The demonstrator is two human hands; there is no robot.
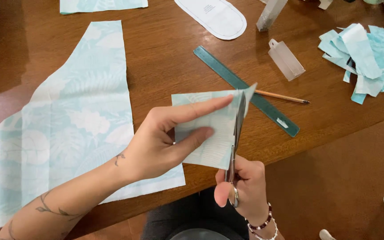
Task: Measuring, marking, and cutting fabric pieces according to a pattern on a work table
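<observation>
My left hand (pixel 165 138) pinches a small piece of pale blue leaf-print fabric (pixel 210 133) and holds it up above the table's front edge. My right hand (pixel 243 186) grips a pair of metal scissors (pixel 236 133), whose blades point up along the piece's right edge. A large sheet of the same fabric (pixel 72 120) lies flat on the wooden table (pixel 170 58) under my left forearm.
A teal ruler (pixel 267 106) and a pencil (pixel 285 97) lie just behind the scissors. Blue fabric scraps (pixel 361 58) are heaped at the right. A white oval pattern piece (pixel 214 18), two translucent plastic cases (pixel 285 60) and another fabric piece (pixel 98 5) sit farther back.
</observation>
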